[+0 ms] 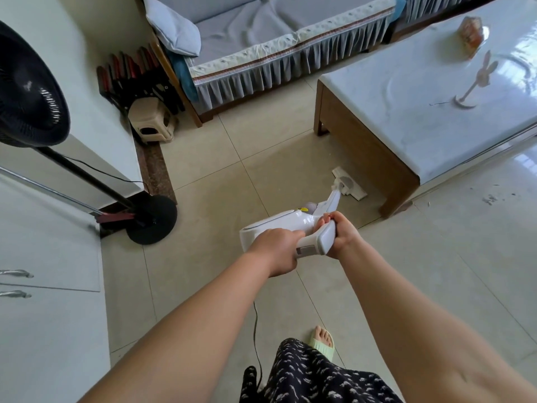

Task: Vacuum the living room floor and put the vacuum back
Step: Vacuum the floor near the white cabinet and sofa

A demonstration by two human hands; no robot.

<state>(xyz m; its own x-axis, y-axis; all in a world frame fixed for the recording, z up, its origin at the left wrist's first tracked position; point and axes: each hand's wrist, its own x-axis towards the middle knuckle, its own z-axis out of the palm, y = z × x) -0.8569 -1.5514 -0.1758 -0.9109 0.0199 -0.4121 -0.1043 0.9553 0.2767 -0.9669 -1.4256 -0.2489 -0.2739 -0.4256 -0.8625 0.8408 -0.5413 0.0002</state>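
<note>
A white stick vacuum (279, 225) is held by its handle (319, 238) in both closed grips, left hand (276, 245) and right hand (347, 235), its floor head (348, 184) beside the coffee table (363, 158).

Both forearms are bare up to the near edge of the picture, with no sleeve, watch, bracelet or ring showing on either. The left hand (276, 247) and the right hand (344, 237) wear no gloves, and the fingers (328, 218) of the right hand carry no visible polish. Below the arms hangs a dark, near-black garment (308, 376) printed all over with small white marks, loose and softly folded. One foot (321, 337) shows beyond its hem, toes bare, in a pale green open-toed slipper (324, 346) with a broad strap.
</note>
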